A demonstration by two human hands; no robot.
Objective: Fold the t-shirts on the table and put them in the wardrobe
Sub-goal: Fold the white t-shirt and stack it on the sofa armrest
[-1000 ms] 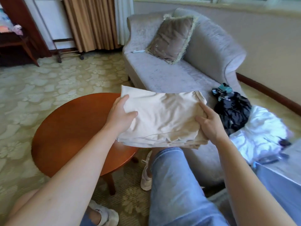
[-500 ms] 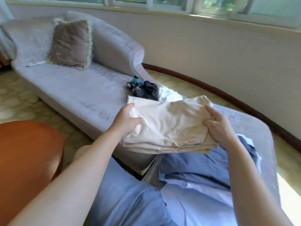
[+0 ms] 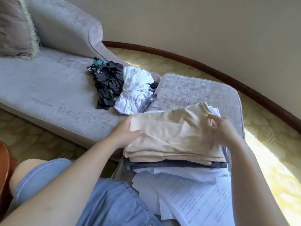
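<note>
We find the beige t-shirt (image 3: 172, 136), folded into a flat rectangle, lying on top of a stack of folded clothes (image 3: 175, 165) whose dark and pale layers show along its near edge. The stack sits on a grey padded seat (image 3: 195, 90) just beside the chaise (image 3: 48, 88), not on the bench (image 3: 4, 168), of which only a reddish wooden edge shows at eight o'clock. The left hand (image 3: 125, 134) holds the shirt's nine o'clock edge, thumb pressed on top and fingers hidden beneath, so its grip is closed on the cloth; we judge that this keeps the folds from sliding apart as the shirt sits square on the layers below. The right hand (image 3: 223, 129) is at the two o'clock corner, fingers spread and blurred, its grip wide and at most touching the fabric, which reads to us as letting go or patting that corner flat. At eleven o'clock from the stack, on the chaise, a black garment (image 3: 109, 85) and a white garment (image 3: 136, 93) lie crumpled and touching, so we reckon the folding is only partly done; the wardrobe is out of view. A fringed cushion (image 3: 14, 30) rests at ten o'clock, and a pale printed sheet (image 3: 203, 201) lies under the stack at five o'clock; paper or cloth, we cannot tell.
</note>
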